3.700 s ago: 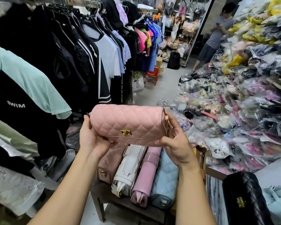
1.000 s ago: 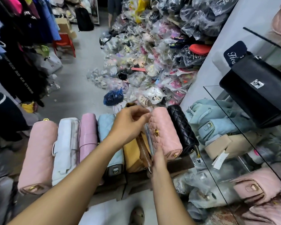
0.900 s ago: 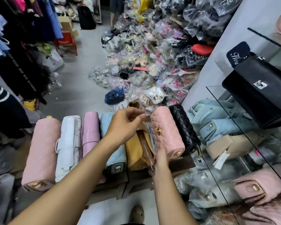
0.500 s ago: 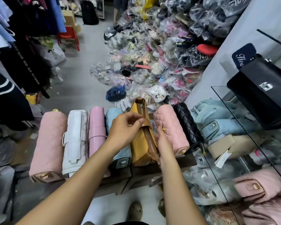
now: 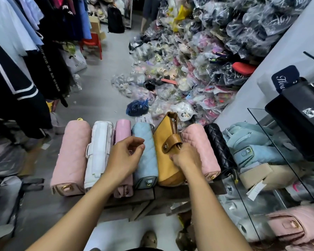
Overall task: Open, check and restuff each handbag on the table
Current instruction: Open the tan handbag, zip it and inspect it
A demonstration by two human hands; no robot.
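Where the right grip (image 5: 187, 156) clasps the mustard handbag (image 5: 163, 135), its fingertips are hidden.

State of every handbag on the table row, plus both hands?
Left pink bag, lying in row.
White bag, lying in row.
Middle pink bag, lying in row.
Blue bag, lying in row.
Mustard bag, tilted up, gripped.
Right pink bag, lying in row.
Black bag, lying in row.
Left hand, loosely curled, empty.
Right hand, gripping mustard bag.
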